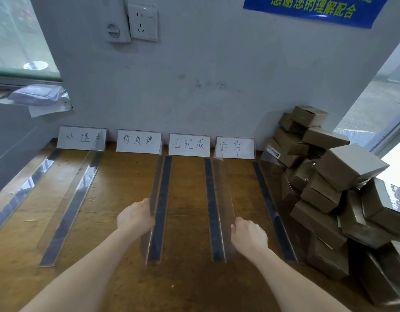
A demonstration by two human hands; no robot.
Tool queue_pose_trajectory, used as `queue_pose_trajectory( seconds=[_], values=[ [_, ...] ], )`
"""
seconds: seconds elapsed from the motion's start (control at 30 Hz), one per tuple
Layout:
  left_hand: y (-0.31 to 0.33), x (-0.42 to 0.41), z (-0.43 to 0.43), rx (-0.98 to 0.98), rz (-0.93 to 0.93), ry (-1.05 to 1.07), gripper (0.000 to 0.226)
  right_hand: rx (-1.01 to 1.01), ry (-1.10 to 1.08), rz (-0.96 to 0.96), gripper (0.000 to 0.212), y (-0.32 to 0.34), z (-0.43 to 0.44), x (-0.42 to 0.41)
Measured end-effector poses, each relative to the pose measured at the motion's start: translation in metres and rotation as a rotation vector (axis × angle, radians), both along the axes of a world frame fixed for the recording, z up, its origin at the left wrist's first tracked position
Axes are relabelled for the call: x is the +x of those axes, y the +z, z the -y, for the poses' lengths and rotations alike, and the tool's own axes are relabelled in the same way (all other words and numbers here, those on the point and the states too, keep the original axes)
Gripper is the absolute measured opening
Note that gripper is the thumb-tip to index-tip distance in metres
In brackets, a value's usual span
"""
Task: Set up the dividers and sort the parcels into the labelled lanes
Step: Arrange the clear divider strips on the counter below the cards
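Across our worktop (187,233), four label cards (188,145) line the back edge. Two clear dividers (66,212) lie towards the left edge. Our left hand (136,216) grips the middle divider (164,183), fingers curled round its upright wall. Our right hand (249,235) likewise grips the next divider (209,183). A last divider (269,206) lies just beside the parcels (343,167), heaped at the right edge.

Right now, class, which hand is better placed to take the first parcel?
Right. Both grip dividers, but the right hand is nearer the parcel pile on the right; the left hand is farther.
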State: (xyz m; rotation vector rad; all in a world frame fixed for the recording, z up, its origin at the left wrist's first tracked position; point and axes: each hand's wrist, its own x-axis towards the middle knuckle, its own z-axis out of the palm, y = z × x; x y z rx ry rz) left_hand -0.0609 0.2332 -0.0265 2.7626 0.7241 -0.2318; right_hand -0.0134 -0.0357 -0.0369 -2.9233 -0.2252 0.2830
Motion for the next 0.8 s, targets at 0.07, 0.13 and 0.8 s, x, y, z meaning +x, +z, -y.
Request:
queue_pose_trajectory(
  seconds=[0.07, 0.13, 0.8],
  values=[
    [0.004, -0.001, 0.002, 0.006, -0.018, 0.002, 0.042, 0.001, 0.012, -0.015, 0.022, 0.001, 0.0, 0.001],
    [0.005, -0.001, 0.005, 0.02, -0.027, 0.012, 0.045, 0.001, 0.031, -0.027, 0.021, 0.001, 0.0, 0.001],
    [-0.007, 0.001, 0.004, 0.055, -0.014, 0.024, 0.037, 0.001, 0.026, -0.017, 0.02, -0.003, 0.009, 0.009]
  ],
)
